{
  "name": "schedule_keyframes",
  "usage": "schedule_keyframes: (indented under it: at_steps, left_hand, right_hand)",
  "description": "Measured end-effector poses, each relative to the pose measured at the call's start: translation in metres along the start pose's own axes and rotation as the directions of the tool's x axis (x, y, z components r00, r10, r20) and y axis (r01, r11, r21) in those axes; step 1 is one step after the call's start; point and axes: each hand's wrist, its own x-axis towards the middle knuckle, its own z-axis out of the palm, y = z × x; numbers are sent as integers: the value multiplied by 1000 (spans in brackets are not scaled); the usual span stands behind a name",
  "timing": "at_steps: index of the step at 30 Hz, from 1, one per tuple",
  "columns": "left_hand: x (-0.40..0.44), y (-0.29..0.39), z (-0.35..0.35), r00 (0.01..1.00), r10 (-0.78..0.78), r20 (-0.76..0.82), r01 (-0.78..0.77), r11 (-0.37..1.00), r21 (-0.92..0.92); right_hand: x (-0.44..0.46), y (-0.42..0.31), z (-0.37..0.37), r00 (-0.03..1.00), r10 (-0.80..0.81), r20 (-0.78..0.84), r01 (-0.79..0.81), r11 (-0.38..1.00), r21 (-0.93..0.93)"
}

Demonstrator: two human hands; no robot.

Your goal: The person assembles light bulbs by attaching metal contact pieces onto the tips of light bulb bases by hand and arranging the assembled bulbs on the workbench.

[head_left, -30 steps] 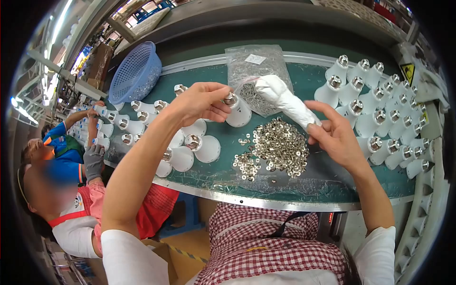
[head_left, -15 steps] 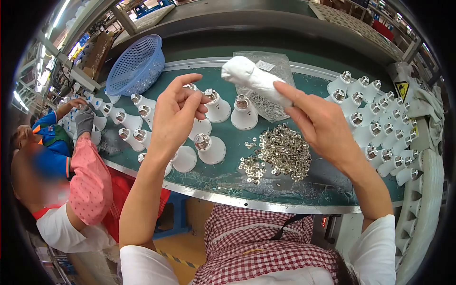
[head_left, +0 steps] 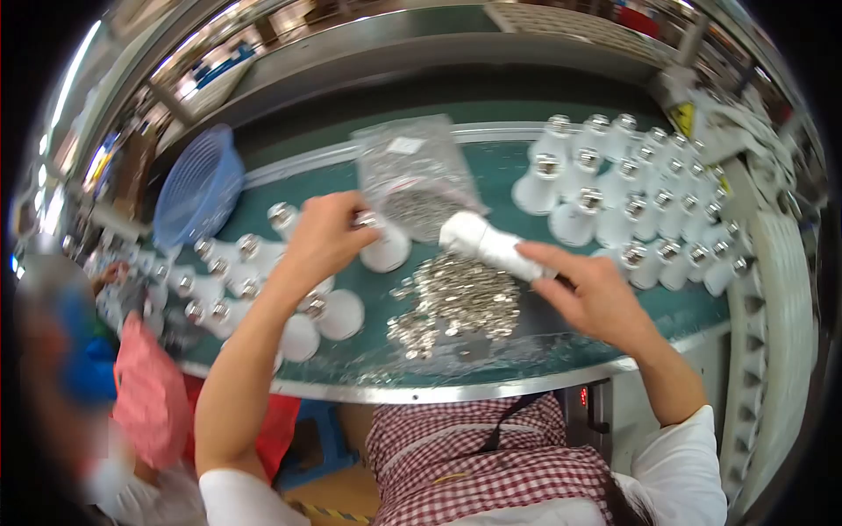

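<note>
My left hand (head_left: 329, 238) has its thumb and fingers pinched at the metal cap of a white bulb housing (head_left: 386, 248) standing on the green work surface. What the fingertips hold there is too small to make out. In my right hand (head_left: 583, 289) is a white cloth-wrapped tool (head_left: 487, 245), pointing left above a pile of small metal discs (head_left: 465, 296). Behind the pile lies a clear bag of metal pins (head_left: 417, 175). More white housings (head_left: 339, 316) with metal caps stand by my left forearm.
Rows of capped white housings (head_left: 574, 219) stand at the right. A blue basket (head_left: 200, 188) is at the back left. Farther left, a co-worker's gloved hand (head_left: 133, 294) and pink sleeve (head_left: 151, 394) are near other housings. The table's metal edge (head_left: 456, 391) runs in front of me.
The view has shifted. My left hand has gone from loosely curled fingers to a pinch at a bulb housing's cap. My right hand has lowered the white tool towards the disc pile.
</note>
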Motion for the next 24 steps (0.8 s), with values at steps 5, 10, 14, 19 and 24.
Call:
schedule_keyframes:
  at_steps: [5,10,14,19,24]
  left_hand:
    - [12,58,-34,993,-16,-119,15,1000,-10]
    - [68,95,8,909,274,-315,-328,936,-130]
    - [90,101,36,899,276,-339,-376,884,-279]
    - [98,99,41,984,108,-140,-171,783,-598]
    - [100,96,42,993,83,-84,-118,683,-721]
  right_hand:
    - [-41,29,-4,985,170,33,-171,985,36]
    - [-58,29,-9,985,163,-62,-153,978,139]
    - [-75,37,-16,971,200,-132,-181,972,147]
    - [-82,43,-15,963,222,-152,-202,970,135]
    - [-85,46,-10,971,171,-164,-151,980,127]
